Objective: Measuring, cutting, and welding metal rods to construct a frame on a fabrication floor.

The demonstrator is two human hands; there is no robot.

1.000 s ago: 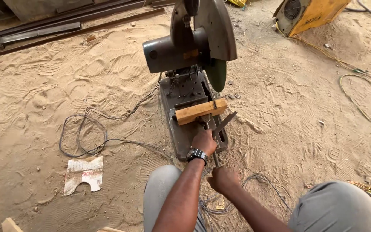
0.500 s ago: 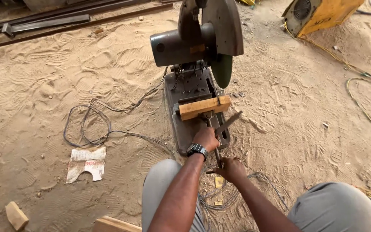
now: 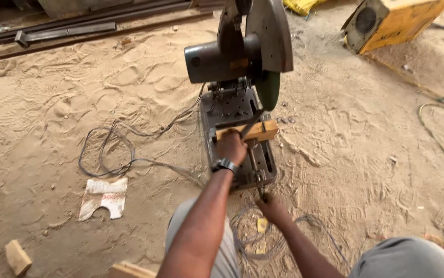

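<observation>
1. Left hand pressed closed over the near edge of a pale rectangular wooden block on the vise bed.
2. Right hand gripped around the thin steel vise crank, nearer.
3. Block seated, uncut; the grey metal chop saw has its blade raised above.
4. Loose sandy floor, coiled dark cable left.

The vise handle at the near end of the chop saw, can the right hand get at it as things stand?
Probably yes. The right hand already sits at the vise handle, apparently gripping it, with nothing between them. The left hand is further up on the wooden block, clear of it.
</observation>
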